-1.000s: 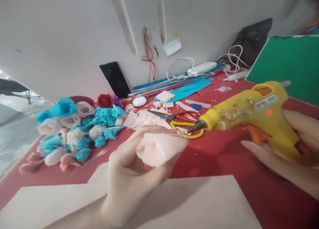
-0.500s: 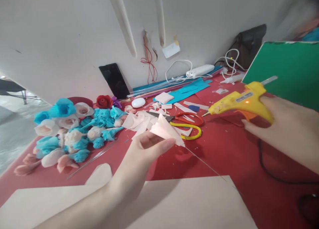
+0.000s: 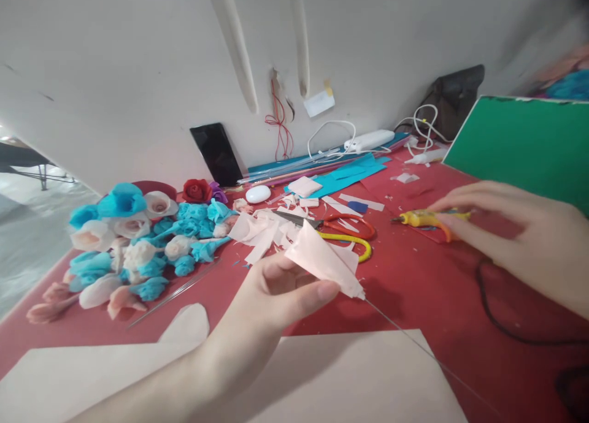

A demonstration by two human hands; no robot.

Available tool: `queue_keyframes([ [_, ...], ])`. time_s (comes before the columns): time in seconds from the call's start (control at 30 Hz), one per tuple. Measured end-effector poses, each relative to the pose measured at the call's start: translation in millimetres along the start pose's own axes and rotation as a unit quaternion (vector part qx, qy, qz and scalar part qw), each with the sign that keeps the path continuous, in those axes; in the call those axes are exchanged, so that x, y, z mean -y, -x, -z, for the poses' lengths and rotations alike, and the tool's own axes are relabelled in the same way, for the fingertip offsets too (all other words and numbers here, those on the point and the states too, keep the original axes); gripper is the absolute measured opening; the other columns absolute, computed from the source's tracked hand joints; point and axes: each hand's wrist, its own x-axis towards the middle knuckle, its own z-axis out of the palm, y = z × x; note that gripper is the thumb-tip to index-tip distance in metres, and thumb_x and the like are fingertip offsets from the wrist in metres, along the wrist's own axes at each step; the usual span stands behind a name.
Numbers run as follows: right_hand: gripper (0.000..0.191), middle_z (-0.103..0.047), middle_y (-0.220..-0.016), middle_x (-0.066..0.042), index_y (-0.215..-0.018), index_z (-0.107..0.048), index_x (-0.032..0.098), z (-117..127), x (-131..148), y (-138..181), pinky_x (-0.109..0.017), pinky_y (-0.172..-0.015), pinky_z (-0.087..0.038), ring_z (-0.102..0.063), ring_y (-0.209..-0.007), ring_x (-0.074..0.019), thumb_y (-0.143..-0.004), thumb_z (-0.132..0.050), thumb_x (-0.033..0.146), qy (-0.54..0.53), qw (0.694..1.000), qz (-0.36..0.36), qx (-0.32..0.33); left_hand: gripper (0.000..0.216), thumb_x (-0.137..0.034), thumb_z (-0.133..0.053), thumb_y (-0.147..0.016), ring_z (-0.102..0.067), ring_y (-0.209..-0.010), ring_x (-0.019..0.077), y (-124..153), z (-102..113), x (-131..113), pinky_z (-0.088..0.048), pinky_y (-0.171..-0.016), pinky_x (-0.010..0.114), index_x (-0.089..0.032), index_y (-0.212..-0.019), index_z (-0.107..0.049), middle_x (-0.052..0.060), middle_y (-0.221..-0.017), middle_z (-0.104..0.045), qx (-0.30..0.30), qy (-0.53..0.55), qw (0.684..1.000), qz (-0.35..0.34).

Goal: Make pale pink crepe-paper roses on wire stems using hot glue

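Note:
My left hand (image 3: pixel 276 303) pinches a pale pink paper flower (image 3: pixel 319 260), rolled into a cone, between thumb and fingers. A thin wire stem (image 3: pixel 405 334) runs from its pointed end down to the right. At the right, my right hand (image 3: pixel 510 233) has its thumb and fingers about a yellow hot glue gun (image 3: pixel 418 218), which is low at the red tabletop with its nozzle to the left. Part of the gun is hidden behind the fingers. Scissors (image 3: pixel 368 245) with one red and one yellow handle lie behind the flower, among pink paper scraps (image 3: pixel 257 230).
Blue, white and pink paper flowers (image 3: pixel 151 245) are heaped at the left. A black phone (image 3: pixel 216 154) leans on the wall. A pale sheet (image 3: pixel 359 374) covers the front of the red table (image 3: pixel 442 288). A green board (image 3: pixel 519 147) stands at right; a dark cord (image 3: pixel 497 325) runs below my right hand.
My right hand has lowered the glue gun from above the table and turned it on its side. The flower in my left hand has shifted slightly right and down.

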Motion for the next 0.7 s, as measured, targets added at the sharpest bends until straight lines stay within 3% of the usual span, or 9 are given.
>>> queue_keyframes([
  [0.1, 0.010, -0.066, -0.092, 0.006, -0.078, -0.065, 0.028, 4.2, 36.1, 5.0, -0.018, -0.075, -0.047, -0.060, -0.089, -0.0116, -0.084, -0.058, 0.032, -0.140, 0.988, 0.042, 0.040, 0.011, -0.018, -0.070, -0.078, -0.069, -0.086, 0.0126, -1.2, 1.8, 0.4, -0.052, -0.078, 0.014, -0.026, -0.083, -0.077, -0.004, -0.089, -0.077, 0.032, -0.020, 0.999, 0.000],
  [0.27, 0.011, -0.068, -0.086, 0.010, -0.076, -0.068, 0.034, 4.3, 65.0, 4.4, -0.015, -0.069, -0.052, -0.064, -0.082, -0.0115, -0.082, -0.060, 0.039, -0.238, 0.963, 0.095, 0.079, 0.024, -0.018, -0.063, -0.085, -0.066, -0.098, 0.0182, 1.0, 6.7, -0.1, -0.049, -0.091, 0.025, -0.028, -0.104, -0.072, -0.001, -0.105, -0.073, 0.093, -0.043, 0.995, 0.017],
  [0.37, 0.012, -0.067, -0.086, 0.009, -0.074, -0.068, 0.033, 5.4, 68.0, 1.0, -0.012, -0.059, -0.052, -0.065, -0.079, -0.0117, -0.081, -0.061, 0.039, -0.259, 0.957, 0.077, 0.100, 0.022, -0.019, -0.064, -0.085, -0.066, -0.099, 0.0181, 3.4, 8.8, 0.3, -0.049, -0.088, 0.024, -0.027, -0.104, -0.072, 0.000, -0.107, -0.072, 0.094, -0.055, 0.994, 0.015],
  [0.53, 0.008, -0.068, -0.087, 0.008, -0.077, -0.070, 0.035, 5.3, 69.1, 2.1, -0.015, -0.067, -0.053, -0.064, -0.084, -0.0139, -0.078, -0.063, 0.040, -0.267, 0.955, 0.051, 0.121, 0.016, -0.019, -0.066, -0.082, -0.066, -0.100, 0.0197, 2.7, 7.5, 1.1, -0.049, -0.089, 0.025, -0.024, -0.095, -0.075, 0.000, -0.104, -0.073, 0.095, -0.061, 0.994, 0.006],
  [0.63, 0.007, -0.068, -0.084, 0.008, -0.076, -0.070, 0.035, 3.9, 71.0, 4.5, -0.016, -0.065, -0.053, -0.064, -0.079, -0.0140, -0.077, -0.064, 0.039, -0.274, 0.952, 0.040, 0.127, 0.010, -0.019, -0.068, -0.080, -0.064, -0.104, 0.0217, 1.1, 6.1, 1.7, -0.047, -0.094, 0.027, -0.022, -0.085, -0.076, 0.001, -0.100, -0.074, 0.083, -0.071, 0.994, -0.015],
  [0.7, 0.008, -0.067, -0.082, 0.008, -0.073, -0.069, 0.033, 3.4, 72.8, 5.7, -0.016, -0.064, -0.052, -0.064, -0.077, -0.0131, -0.076, -0.064, 0.037, -0.273, 0.953, 0.045, 0.121, 0.011, -0.021, -0.067, -0.081, -0.064, -0.104, 0.0221, 0.9, 5.7, 2.0, -0.048, -0.094, 0.028, -0.021, -0.089, -0.076, 0.001, -0.099, -0.074, 0.094, -0.078, 0.992, -0.007],
])
